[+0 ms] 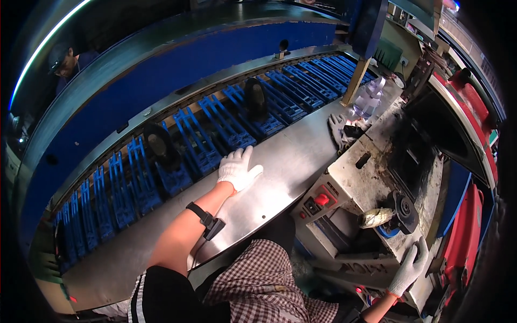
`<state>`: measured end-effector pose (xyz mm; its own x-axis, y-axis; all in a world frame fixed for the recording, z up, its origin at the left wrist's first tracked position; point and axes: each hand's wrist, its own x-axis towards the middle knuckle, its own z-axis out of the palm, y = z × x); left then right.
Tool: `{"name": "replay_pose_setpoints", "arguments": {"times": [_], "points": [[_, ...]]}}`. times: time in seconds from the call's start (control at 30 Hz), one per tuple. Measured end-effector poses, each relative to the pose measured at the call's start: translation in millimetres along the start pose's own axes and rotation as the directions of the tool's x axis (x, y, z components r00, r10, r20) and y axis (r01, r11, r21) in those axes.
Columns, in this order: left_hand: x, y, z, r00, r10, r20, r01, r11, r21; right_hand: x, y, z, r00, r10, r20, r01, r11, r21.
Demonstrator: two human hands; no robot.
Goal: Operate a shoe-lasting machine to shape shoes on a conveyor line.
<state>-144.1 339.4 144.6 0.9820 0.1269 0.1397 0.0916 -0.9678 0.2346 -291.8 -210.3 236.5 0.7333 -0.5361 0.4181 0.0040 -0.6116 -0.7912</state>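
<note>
My left hand (pixel 237 169), in a white knit glove, lies palm down with spread fingers on a steel work surface (pixel 280 177). Its fingertips reach the edge beside a row of blue slatted racks (pixel 207 156). Two dark, oval, sole-like pieces (pixel 256 99) stand among the racks, one left and one right of that hand. My right hand (pixel 410 271), gloved too, is at the lower right by the edge of a worn, pale machine (pixel 355 185). Its fingers are stretched out, and nothing shows in them. Above it on the machine sit a black round disc (pixel 405 211) and a wrapped yellowish handle (pixel 376 217).
A red button (pixel 322 199) is on the machine's near side. Toward the back right are a clear plastic bottle (pixel 368 99), a grey glove (pixel 337 132) and a wooden post (pixel 355 81). A blue panel (pixel 215 54) runs behind the racks. Another person (pixel 67 64) appears far left.
</note>
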Motion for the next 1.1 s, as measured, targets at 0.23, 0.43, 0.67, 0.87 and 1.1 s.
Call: {"name": "replay_pose_setpoints", "arguments": {"times": [0.23, 0.43, 0.67, 0.87, 1.1], "points": [[-0.2, 4.7, -5.6, 1.000, -0.001, 0.004, 0.001, 1.000, 0.020, 1.2, -1.5, -1.9, 0.999, -0.018, 0.043, 0.020, 0.999, -0.050], [-0.7, 12.2, -14.3, 0.997, -0.024, 0.076, 0.023, 1.000, 0.003, 3.9, 12.6, -6.8, 0.997, -0.075, 0.037, 0.078, 0.992, -0.102], [-3.0, -11.3, 0.4, 1.000, 0.016, -0.021, -0.017, 0.999, -0.040, 3.2, 5.1, 4.0, 0.996, -0.078, 0.047, 0.080, 0.996, -0.046], [9.1, -51.5, -58.1, 0.911, -0.379, -0.162, 0.304, 0.883, -0.358, 3.7, 6.5, -1.5, 0.998, -0.039, 0.040, 0.038, 0.999, 0.035], [29.1, -248.9, -63.7, 0.504, -0.856, -0.114, 0.664, 0.469, -0.582, -2.4, -5.5, -5.3, 1.000, -0.011, -0.021, 0.011, 1.000, 0.007]]}}
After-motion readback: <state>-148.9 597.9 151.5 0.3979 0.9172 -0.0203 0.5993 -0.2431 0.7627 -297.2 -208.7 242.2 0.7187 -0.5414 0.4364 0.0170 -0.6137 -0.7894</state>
